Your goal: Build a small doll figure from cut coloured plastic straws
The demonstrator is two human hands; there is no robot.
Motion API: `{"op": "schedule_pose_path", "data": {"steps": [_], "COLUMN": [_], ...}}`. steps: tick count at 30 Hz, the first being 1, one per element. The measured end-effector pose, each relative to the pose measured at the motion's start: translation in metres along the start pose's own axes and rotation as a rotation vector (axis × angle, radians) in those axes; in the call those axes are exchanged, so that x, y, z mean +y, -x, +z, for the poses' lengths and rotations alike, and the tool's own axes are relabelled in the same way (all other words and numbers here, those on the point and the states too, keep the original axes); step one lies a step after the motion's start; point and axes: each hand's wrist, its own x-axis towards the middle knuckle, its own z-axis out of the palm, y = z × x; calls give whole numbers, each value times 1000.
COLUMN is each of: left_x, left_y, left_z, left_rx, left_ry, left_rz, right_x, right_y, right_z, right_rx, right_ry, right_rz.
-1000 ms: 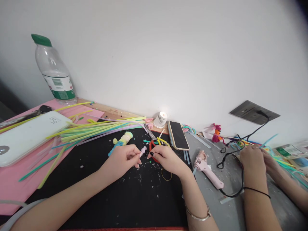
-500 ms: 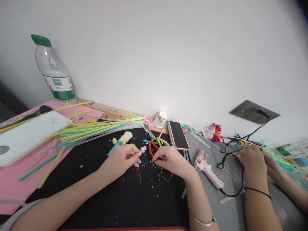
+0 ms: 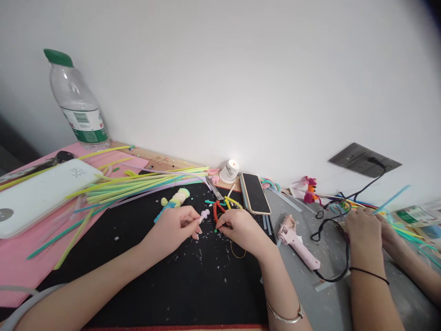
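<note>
Pinching a small lilac piece (image 3: 205, 214) between thumb and fingertips, the left hand (image 3: 172, 230) rests on the black mat (image 3: 193, 285) that covers the middle of the counter; its grip is narrow and closed on that piece, which sticks out toward the right hand (image 3: 241, 227), just beside it. The right hand lies knuckles up on the mat, its grip drawn narrow at the lower end of a red loop (image 3: 216, 210); whether the fingertips actually clamp the loop cannot be told from the head view. A tiny green bit (image 3: 216, 231) sits on the mat just under those fingertips, and a thin ring band (image 3: 237, 250) lies partly beneath the right wrist, which wears a bracelet (image 3: 282, 312). Behind the left hand lies a small pastel straw figure (image 3: 174, 202), and beyond it a bundle of long straws (image 3: 138, 184) fans out to the left. A white power bank (image 3: 37, 193) rests on a pink sheet (image 3: 17, 262), with a green-capped bottle (image 3: 77, 108) upright near the wall. A lit candle (image 3: 230, 171) and a phone (image 3: 255, 194) sit behind the right hand; a pink glue gun (image 3: 298, 243) lies to its right. Further right, another person's hands (image 3: 363, 230) work among more straws.
</note>
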Motion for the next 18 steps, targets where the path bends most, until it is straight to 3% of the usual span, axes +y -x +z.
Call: {"op": "schedule_pose_path", "data": {"steps": [18], "left_x": [0], "left_y": [0], "left_z": [0], "left_rx": [-11], "left_ry": [10], "left_rz": [0], "right_x": [2], "right_y": [-1], "right_z": [5], "right_rx": [-35], "right_ry": [61], "right_rz": [-11]}}
